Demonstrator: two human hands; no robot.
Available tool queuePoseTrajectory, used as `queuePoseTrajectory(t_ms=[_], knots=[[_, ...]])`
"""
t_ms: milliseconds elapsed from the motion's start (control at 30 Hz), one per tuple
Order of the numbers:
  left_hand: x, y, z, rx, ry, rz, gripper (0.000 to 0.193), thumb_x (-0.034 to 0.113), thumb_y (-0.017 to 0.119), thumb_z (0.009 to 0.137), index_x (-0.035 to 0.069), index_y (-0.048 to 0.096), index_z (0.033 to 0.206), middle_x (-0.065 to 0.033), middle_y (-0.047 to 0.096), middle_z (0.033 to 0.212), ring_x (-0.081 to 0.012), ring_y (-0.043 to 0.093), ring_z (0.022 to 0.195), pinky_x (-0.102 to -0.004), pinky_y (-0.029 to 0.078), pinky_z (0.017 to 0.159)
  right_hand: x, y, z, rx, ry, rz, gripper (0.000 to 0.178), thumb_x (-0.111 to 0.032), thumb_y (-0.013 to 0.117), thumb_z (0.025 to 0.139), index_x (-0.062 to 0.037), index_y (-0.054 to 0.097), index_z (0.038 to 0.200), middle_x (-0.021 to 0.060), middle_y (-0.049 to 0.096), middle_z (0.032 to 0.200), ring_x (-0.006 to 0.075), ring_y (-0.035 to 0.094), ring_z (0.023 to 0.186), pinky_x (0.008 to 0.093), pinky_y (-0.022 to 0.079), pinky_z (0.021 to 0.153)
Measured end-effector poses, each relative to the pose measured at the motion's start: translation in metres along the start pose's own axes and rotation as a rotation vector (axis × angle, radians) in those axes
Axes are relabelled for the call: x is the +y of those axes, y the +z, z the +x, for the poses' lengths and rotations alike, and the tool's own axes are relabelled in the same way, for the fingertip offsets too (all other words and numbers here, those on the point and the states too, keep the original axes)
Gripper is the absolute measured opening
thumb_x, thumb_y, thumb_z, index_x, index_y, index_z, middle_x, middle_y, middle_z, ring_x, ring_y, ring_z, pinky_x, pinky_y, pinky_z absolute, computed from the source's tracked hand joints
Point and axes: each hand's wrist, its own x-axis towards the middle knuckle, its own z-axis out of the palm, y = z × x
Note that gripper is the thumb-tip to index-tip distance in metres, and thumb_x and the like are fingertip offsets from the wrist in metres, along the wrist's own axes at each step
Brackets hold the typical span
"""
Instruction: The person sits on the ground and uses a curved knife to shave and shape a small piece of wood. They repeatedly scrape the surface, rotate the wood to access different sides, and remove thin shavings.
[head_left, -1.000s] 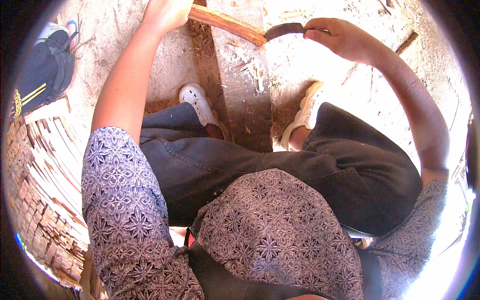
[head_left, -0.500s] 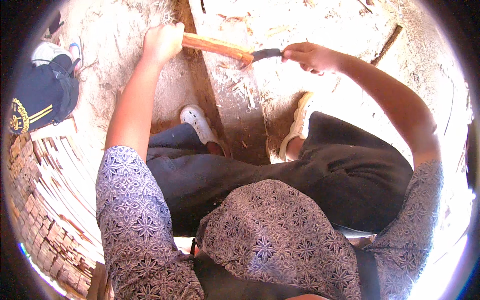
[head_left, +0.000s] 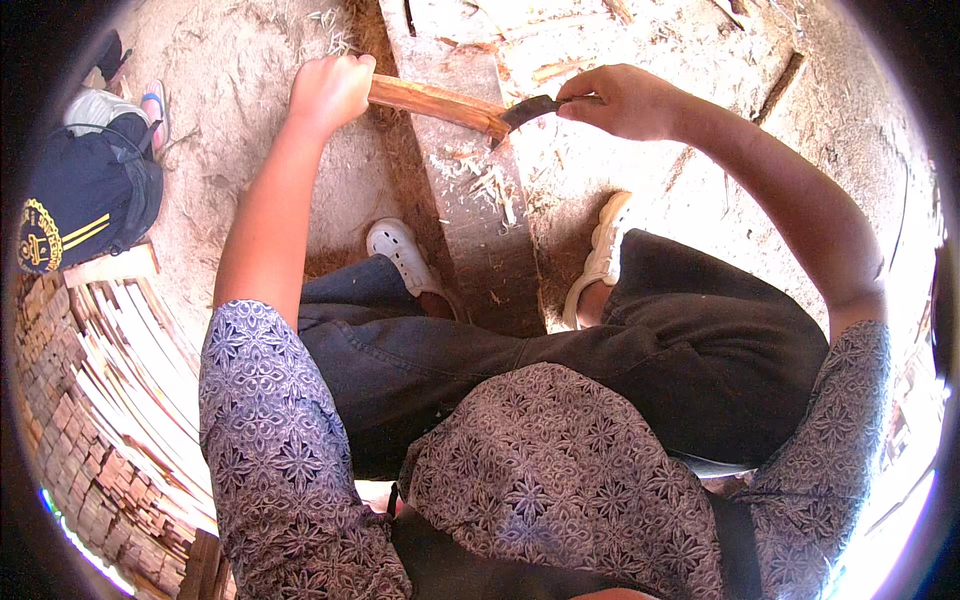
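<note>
My left hand [head_left: 333, 92] is closed around one end of a long orange-brown wooden stick [head_left: 440, 104]. The stick slants down to the right over a plank [head_left: 487, 210]. At its far right end, the dark curved blade of a knife [head_left: 530, 109] meets the wood. My right hand [head_left: 622, 102] is closed on the other end of this knife; the fingers hide most of its handle. Pale shavings [head_left: 490, 185] lie on the plank beneath the stick.
White clogs [head_left: 398, 250] on my feet stand on either side of the plank. Stacked wooden strips [head_left: 110, 440] fill the lower left. A dark bag [head_left: 90, 195] lies at the left, with a sandalled foot [head_left: 154, 110] beside it. Wood scraps [head_left: 780, 85] lie on the dirt floor.
My right hand has shifted slightly left and its wrist has turned, so the blade slants more steeply against the stick's end. My left hand keeps its grip.
</note>
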Motion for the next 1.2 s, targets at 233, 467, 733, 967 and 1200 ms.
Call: queuePoseTrajectory(t_ms=[233,467,733,967,1200], knots=[[0.000,-0.001,-0.003,-0.061,-0.018,-0.001,0.014,0.009,0.061,0.081,0.008,0.069,0.093,-0.0150,0.073,0.082,-0.0306,0.074,0.080,-0.0430,0.060,0.069,-0.006,-0.001,-0.007,0.122,-0.219,-0.215,0.030,-0.026,0.064,0.098,-0.0080,0.069,0.122,0.0092,0.072,0.078,0.0226,0.068,0.064,0.0386,0.052,0.064],[0.005,-0.011,-0.004,-0.139,-0.042,-0.014,0.016,0.010,0.063,0.080,0.008,0.070,0.094,-0.0144,0.074,0.087,-0.0304,0.074,0.083,-0.0431,0.059,0.073,0.000,0.009,-0.013,0.181,-0.229,-0.259,0.031,-0.027,0.065,0.097,-0.0085,0.068,0.121,0.0101,0.072,0.079,0.0243,0.070,0.068,0.0391,0.054,0.067],[0.002,-0.032,-0.001,-0.279,-0.018,-0.186,0.025,0.008,0.063,0.081,0.004,0.057,0.105,-0.0184,0.067,0.103,-0.0353,0.066,0.104,-0.0464,0.055,0.088,0.017,0.000,0.002,0.083,-0.170,-0.066,0.030,-0.027,0.060,0.102,-0.0034,0.068,0.117,0.0060,0.068,0.073,0.0210,0.062,0.061,0.0374,0.051,0.064],[-0.010,-0.042,-0.004,-0.075,0.148,-0.320,0.029,-0.002,0.064,0.081,0.006,0.048,0.103,-0.0140,0.056,0.109,-0.0370,0.057,0.112,-0.0465,0.050,0.093,0.007,-0.033,-0.018,-0.220,-0.090,0.390,0.037,-0.039,0.065,0.098,-0.0070,0.071,0.115,-0.0034,0.059,0.066,0.0044,0.048,0.052,0.0217,0.037,0.047],[0.020,-0.082,-0.034,0.157,0.162,-0.571,0.023,0.010,0.077,0.078,0.008,0.059,0.093,-0.0093,0.063,0.090,-0.0317,0.063,0.093,-0.0416,0.052,0.080,0.007,-0.051,-0.062,-0.259,-0.163,0.627,0.034,-0.035,0.069,0.097,-0.0064,0.072,0.115,-0.0056,0.060,0.069,0.0015,0.046,0.053,0.0186,0.035,0.046]])
